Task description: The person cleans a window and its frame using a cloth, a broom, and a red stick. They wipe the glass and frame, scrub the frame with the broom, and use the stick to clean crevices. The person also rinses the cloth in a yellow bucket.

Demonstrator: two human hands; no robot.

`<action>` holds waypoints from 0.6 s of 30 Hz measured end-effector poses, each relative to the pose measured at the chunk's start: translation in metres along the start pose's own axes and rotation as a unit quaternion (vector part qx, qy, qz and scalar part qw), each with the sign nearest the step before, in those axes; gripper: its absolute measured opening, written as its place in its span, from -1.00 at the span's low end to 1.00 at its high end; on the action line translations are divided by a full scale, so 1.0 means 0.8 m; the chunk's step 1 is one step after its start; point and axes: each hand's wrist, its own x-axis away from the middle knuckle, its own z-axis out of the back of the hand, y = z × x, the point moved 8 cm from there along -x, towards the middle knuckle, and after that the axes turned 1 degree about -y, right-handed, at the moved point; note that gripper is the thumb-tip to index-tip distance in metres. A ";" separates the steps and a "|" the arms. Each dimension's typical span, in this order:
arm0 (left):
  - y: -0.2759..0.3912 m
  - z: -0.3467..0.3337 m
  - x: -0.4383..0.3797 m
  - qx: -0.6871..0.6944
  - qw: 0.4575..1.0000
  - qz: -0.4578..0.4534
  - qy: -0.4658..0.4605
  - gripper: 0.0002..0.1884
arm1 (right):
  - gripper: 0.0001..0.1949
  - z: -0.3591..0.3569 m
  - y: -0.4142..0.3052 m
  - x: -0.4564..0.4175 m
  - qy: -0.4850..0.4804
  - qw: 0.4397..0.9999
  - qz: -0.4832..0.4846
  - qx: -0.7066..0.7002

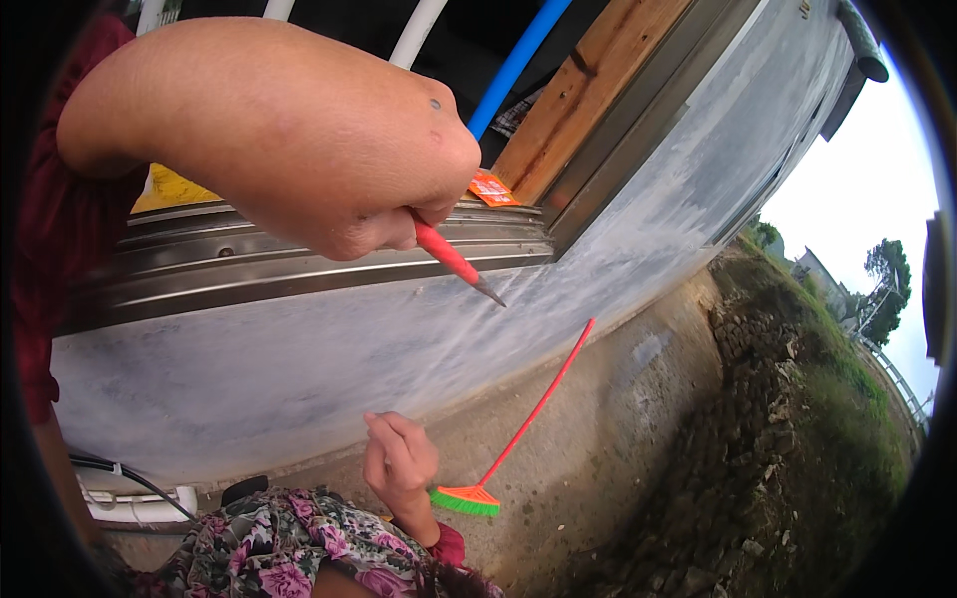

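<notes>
My left hand [389, 157] reaches across from the left in a dark red sleeve, its fingers wrapped around a pointed metal tool with a red handle [448, 254]. The tool's dark tip points down in front of the grey-white plastered wall [299, 359], just below a metal window track [329, 265]. Whether the tip touches the wall I cannot tell. Lower down, close to my floral garment [291, 553], my right hand [401, 456] has its fingers curled in, with nothing visible in them.
A broom [534, 415] with a red handle and green bristles lies or leans by the wall base on concrete ground [628, 404]. Window bars, a blue pole [516, 67], a wooden post [583, 90] and an orange packet [493, 188] are above. White pipes [142, 508] sit lower left.
</notes>
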 end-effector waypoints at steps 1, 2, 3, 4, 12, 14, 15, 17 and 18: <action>0.000 -0.007 0.002 0.008 1.000 0.001 -0.021 -0.86 | -0.65 0.000 0.000 0.001 0.002 1.000 0.002 0.001; 0.000 -0.015 0.005 0.016 0.999 0.003 -0.043 -0.86 | -0.65 -0.001 -0.001 0.000 0.001 1.000 0.004 -0.002; -0.002 -0.023 0.007 0.023 0.998 0.004 -0.064 -0.86 | -0.65 -0.001 -0.001 -0.002 0.000 1.000 0.005 -0.005; -0.008 -0.022 0.009 -0.009 0.999 0.012 -0.036 -0.85 | -0.65 -0.004 -0.005 -0.005 -0.002 1.000 0.011 -0.015; -0.039 -0.036 -0.039 -0.042 0.994 0.007 0.097 -0.87 | -0.67 -0.007 -0.004 -0.005 -0.006 1.000 0.020 -0.010; -0.034 -0.043 -0.042 -0.043 0.996 0.028 0.074 -0.89 | -0.67 -0.011 -0.006 -0.005 -0.012 0.999 0.026 -0.039; -0.030 -0.048 -0.049 -0.036 0.997 0.025 0.065 -0.90 | -0.67 -0.011 -0.005 -0.002 -0.014 0.999 0.020 -0.040; -0.021 -0.047 -0.057 -0.021 0.994 -0.011 0.104 -0.92 | -0.66 -0.010 0.000 0.001 -0.010 0.999 0.010 -0.039; -0.021 -0.051 -0.065 -0.026 0.995 -0.019 0.099 -0.93 | -0.66 -0.008 0.002 0.001 -0.003 0.999 0.006 -0.037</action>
